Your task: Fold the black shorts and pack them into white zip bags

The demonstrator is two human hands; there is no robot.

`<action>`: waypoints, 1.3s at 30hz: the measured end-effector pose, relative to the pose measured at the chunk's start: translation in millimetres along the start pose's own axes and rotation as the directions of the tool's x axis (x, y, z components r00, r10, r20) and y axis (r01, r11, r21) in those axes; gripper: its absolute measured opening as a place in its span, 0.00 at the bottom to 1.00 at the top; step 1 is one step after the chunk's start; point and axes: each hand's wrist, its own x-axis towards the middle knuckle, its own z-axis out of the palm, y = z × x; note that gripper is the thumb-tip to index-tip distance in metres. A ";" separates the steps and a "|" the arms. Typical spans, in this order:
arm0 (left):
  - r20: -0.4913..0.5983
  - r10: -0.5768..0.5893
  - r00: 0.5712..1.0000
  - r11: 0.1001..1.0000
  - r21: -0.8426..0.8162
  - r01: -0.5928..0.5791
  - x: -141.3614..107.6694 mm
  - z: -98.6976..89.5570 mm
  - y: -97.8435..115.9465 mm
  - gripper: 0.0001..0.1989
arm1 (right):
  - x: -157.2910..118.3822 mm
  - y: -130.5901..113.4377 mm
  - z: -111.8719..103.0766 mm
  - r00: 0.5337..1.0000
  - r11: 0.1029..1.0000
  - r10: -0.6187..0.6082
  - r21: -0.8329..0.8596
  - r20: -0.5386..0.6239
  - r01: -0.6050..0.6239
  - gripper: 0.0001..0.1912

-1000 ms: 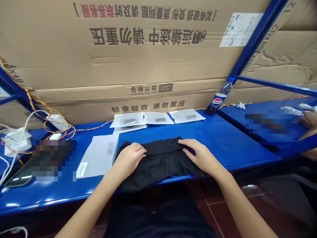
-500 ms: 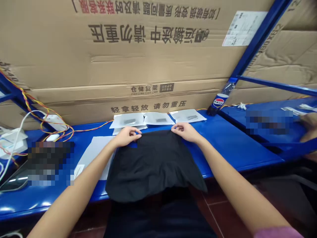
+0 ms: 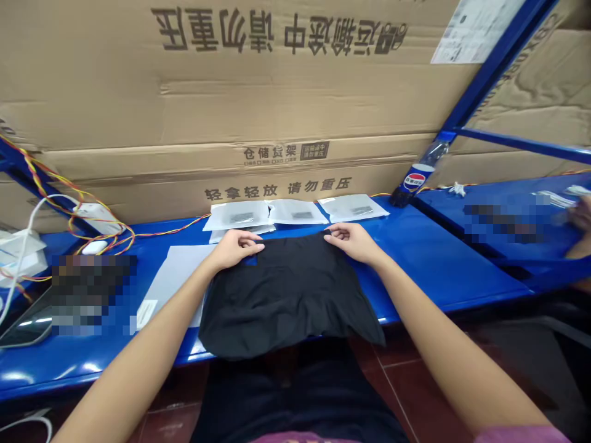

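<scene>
at the bottom of the view sit the person's dark trousers (image 3: pixel 295 394), cut off by the frame, with a pink shirt hem (image 3: pixel 295 438) just above them. both bare forearms reach forward to a soft black cloth garment (image 3: pixel 286 295), which lies flat on a blue metal workbench (image 3: pixel 438 271) and droops over its front edge toward the lap. its exact kind is hard to make out, since its folds merge in the dark fabric. the left hand (image 3: pixel 237 248) and the right hand (image 3: pixel 353 241) are partly closed, each pinching the far edge of the cloth between thumb and fingers.

just left of the garment lies a pale rectangular paper sheet (image 3: pixel 173 286), partly covered by the cloth and the left forearm. beyond the hands, three clear plastic packets (image 3: pixel 298 211) lie in a row, their contents blurred. a pixelated patch (image 3: pixel 92 295) hides something at the left, and another (image 3: pixel 503 224) hides something on a second blue bench (image 3: pixel 480 203), where a co-worker's hand (image 3: pixel 582 215) is cut off by the right edge. tangled orange-and-yellow twisted wires (image 3: pixel 104 231) run beside a white power adapter (image 3: pixel 98 218). a pepsi bottle (image 3: pixel 413 178) leans at the back corner, against a large cardboard carton (image 3: pixel 231 80) printed with chinese characters.
</scene>
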 end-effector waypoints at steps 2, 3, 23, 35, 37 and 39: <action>-0.021 0.029 0.999 0.999 0.019 -0.029 -1.8 -3.7 8.7 0.27 | -2.6 -8.6 -3.0 1.000 1.000 -0.014 0.020 -0.014 0.015 0.26; -0.037 0.047 0.998 0.998 0.034 -0.046 -4.3 -6.3 15.0 0.25 | -5.6 -14.2 -5.7 0.999 0.999 -0.023 0.030 -0.023 0.024 0.26; -0.032 0.638 0.769 0.541 0.730 -0.418 -219.3 33.5 52.5 0.11 | -210.3 -34.1 -21.4 0.959 0.924 -0.263 -0.258 0.108 0.282 0.18; -0.566 0.181 0.804 0.910 0.407 0.081 -141.5 2.6 39.1 0.16 | -130.0 -37.5 -9.1 0.944 0.999 0.044 0.020 -0.328 -0.040 0.22; -0.492 0.220 0.842 0.853 0.516 0.079 -121.8 -1.4 33.1 0.16 | -111.5 -34.9 -0.9 0.944 0.995 0.056 -0.063 -0.324 -0.081 0.25; -0.418 0.321 0.850 0.769 0.639 0.024 -113.8 3.7 30.5 0.14 | -101.3 -30.6 8.0 0.940 0.966 0.033 -0.230 -0.339 -0.117 0.26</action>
